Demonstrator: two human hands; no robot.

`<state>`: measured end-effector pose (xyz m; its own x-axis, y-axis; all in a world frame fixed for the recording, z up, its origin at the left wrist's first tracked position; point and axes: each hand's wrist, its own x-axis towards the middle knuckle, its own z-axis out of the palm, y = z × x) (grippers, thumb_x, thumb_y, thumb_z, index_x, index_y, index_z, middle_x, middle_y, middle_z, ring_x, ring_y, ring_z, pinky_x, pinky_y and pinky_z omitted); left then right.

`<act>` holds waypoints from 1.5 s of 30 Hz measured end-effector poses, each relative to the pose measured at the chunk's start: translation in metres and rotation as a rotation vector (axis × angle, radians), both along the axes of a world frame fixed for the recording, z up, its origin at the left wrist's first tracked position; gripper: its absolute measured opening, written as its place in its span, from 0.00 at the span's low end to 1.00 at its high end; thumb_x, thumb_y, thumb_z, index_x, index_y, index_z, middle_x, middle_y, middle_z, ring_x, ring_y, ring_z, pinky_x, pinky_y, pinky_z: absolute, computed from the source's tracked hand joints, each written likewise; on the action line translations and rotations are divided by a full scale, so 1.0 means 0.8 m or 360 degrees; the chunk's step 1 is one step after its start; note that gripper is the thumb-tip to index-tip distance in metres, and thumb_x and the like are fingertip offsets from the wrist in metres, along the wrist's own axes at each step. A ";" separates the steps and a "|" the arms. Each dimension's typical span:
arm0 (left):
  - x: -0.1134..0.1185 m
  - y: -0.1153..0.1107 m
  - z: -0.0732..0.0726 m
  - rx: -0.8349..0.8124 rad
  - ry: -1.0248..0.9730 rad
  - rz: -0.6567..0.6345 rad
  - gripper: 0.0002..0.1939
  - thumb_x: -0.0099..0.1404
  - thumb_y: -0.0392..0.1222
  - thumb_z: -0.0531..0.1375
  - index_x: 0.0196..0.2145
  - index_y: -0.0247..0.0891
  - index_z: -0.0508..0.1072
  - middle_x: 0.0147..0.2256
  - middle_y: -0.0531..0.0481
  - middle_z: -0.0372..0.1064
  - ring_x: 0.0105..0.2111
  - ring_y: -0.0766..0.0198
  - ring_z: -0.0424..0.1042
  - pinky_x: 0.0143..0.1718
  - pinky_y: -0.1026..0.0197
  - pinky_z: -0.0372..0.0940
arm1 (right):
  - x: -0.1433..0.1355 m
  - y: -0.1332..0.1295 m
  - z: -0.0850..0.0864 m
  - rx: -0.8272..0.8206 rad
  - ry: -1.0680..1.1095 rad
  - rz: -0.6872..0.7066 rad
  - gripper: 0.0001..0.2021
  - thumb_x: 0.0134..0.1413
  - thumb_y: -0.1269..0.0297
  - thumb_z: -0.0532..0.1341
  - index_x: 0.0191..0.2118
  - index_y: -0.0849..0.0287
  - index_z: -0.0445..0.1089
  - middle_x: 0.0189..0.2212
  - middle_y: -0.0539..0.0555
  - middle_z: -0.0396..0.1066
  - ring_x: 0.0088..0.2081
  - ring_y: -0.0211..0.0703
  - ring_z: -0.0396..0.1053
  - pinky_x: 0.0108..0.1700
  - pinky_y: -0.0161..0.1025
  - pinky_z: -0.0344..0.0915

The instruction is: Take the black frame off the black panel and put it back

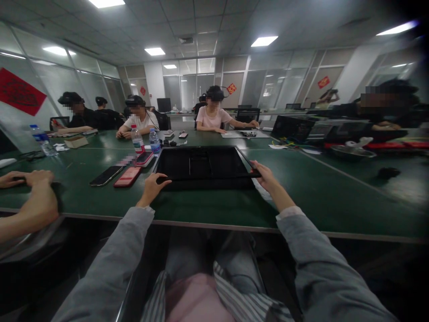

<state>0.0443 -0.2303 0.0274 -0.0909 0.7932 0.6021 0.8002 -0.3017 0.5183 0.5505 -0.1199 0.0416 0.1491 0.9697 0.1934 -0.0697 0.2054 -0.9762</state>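
A wide black rectangular panel with a raised rim [231, 167], like the shell of a flat screen, is held over the green table in front of me. My left hand [152, 188] pinches its near left corner, thumb on top of the rim. At the near right corner my right hand [265, 176] grips the edge, its fingers partly hidden behind the rim. A narrow upright divider shows inside the panel. Something white and crumpled [264, 190] lies on the table below my right hand.
Phones, one black [106, 175] and one in a red case [127, 177], lie left of the panel. Bottles [155, 142] stand behind them. A co-worker's arms [40, 192] rest at the table's left. A metal bowl [351, 153] and a computer case [292, 129] are right.
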 end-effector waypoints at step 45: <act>-0.029 0.061 -0.019 -0.0263 -0.0376 0.0526 0.22 0.71 0.41 0.55 0.60 0.34 0.72 0.58 0.35 0.72 0.59 0.50 0.71 0.61 0.51 0.62 | -0.026 0.043 -0.062 0.0298 -0.1467 -0.0610 0.25 0.62 0.65 0.50 0.60 0.70 0.68 0.54 0.71 0.71 0.59 0.60 0.66 0.64 0.57 0.60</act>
<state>0.0215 -0.1815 0.0125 -0.4763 0.7822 0.4017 0.6933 0.0531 0.7187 0.5298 -0.0852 -0.0083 0.1597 0.8301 0.5342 0.7968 0.2111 -0.5661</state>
